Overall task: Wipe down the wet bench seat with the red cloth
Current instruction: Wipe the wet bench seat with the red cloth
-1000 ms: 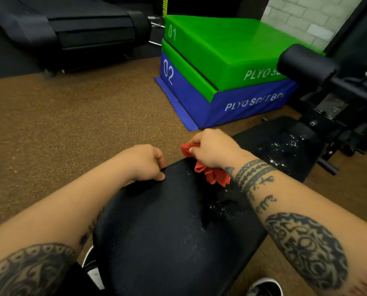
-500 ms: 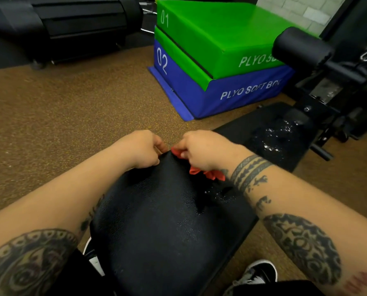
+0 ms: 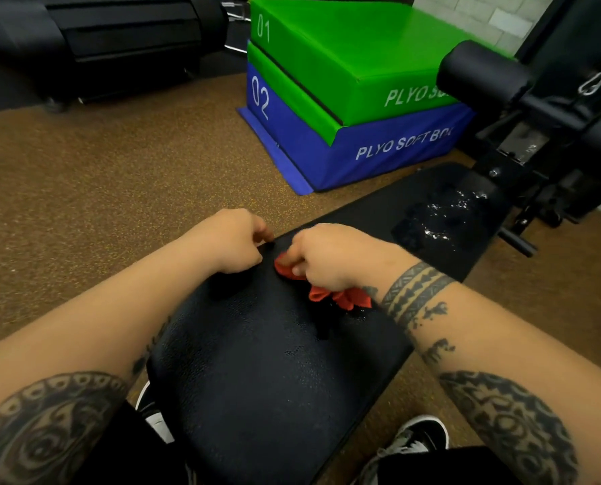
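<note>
**Cloth bunched at the left edge, puddle still waiting ahead**

Since a second ago my right hand (image 3: 330,255) has slid the red cloth (image 3: 341,297) leftward across the bench seat (image 3: 257,379) until it sits just beside my left hand (image 3: 229,241). The right fingers are curled shut, pinching the bunched cloth against the pad, with folds spilling out under the wrist. The left fingers are curled in a loose fist at the seat's edge; whether they grip the edge or just rest there, I cannot tell.

I judge this the end of one wiping stroke. Fine droplets lie below the right fingers, and a glistening puddle (image 3: 442,218) sits well beyond them. Next I'd reverse the stroke toward that puddle, pressing flat.
</note>
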Demonstrator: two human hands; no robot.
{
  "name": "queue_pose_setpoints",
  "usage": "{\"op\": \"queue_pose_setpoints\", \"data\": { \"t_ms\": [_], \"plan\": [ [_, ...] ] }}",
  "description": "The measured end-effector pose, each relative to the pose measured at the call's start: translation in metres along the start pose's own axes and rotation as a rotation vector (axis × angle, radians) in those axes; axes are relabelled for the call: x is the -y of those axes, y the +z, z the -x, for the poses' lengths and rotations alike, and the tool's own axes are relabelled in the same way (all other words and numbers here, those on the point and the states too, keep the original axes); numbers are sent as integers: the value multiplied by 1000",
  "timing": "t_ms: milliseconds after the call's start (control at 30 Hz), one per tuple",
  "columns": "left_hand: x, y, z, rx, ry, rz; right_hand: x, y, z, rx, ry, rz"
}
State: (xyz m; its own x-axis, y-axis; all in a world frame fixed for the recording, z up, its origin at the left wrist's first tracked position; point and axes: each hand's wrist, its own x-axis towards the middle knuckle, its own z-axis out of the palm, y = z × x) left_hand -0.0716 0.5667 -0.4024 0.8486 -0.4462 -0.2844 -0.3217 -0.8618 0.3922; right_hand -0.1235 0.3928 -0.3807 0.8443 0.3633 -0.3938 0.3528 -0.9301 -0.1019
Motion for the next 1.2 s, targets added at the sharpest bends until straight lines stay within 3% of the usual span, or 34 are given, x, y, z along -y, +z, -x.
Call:
{"op": "queue_pose_setpoints", "data": {
  "t_ms": [133,267,333,433,600,667,800,933,1100,1200],
  "plan": [
    [-7,5,7,68,174,-13,-10,-20,34,208,20,-62],
    [-12,11,11,109,240,-74,-11,0,40,-64,8,-1],
    [-14,12,12,105,248,-89,-3,25,43,-95,-14,51],
    [-12,14,12,91,248,-98,2,37,56,-79,-52,33],
    [-9,19,12,84,238,-79,-20,21,78,99,24,-132],
    [-9,20,12,77,238,-78,-21,22,76,-42,63,-213],
    [-12,20,13,59,243,-91,10,47,61,-276,36,-76],
    [-12,22,13,56,232,-102,17,60,69,-265,-27,-14],
    [-5,26,12,83,227,-94,-7,38,93,-17,-49,-40],
    [-4,29,11,70,247,-95,-14,28,95,-137,60,-54]
  ]
}}
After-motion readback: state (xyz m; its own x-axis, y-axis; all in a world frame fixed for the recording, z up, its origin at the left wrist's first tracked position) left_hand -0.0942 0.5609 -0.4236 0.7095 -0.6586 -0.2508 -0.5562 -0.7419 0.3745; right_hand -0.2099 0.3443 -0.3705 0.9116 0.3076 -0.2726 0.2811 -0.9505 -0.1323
